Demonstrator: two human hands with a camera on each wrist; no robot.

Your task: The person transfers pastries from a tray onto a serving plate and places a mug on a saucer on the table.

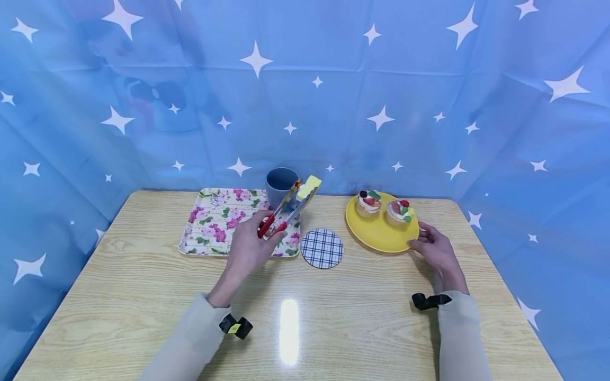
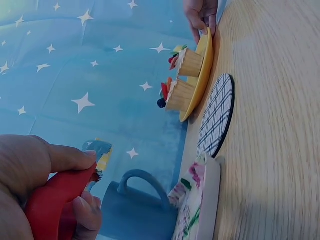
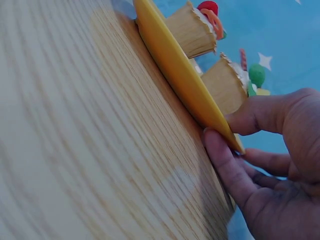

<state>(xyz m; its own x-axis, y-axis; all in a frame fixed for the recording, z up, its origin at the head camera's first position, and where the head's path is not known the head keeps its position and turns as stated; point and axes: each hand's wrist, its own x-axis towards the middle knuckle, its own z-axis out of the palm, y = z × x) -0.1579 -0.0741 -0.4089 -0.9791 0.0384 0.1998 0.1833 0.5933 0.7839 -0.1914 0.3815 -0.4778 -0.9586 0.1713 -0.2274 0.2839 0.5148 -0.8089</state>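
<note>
My left hand grips red-handled tongs over the right part of the tray. Between the tong tips is a small yellow-topped piece of cake, held up in front of the blue mug. In the left wrist view the red tong handle lies between thumb and fingers, and the cake is mostly hidden. On the right, my right hand pinches the rim of a yellow plate, thumb on top and fingers beneath. Two fruit-topped cupcakes, one at left and one at right, stand on it.
A floral tray lies at the back left, with the mug on its far right corner. Beside it is a round checked coaster. Behind the wooden table hangs a blue starred curtain.
</note>
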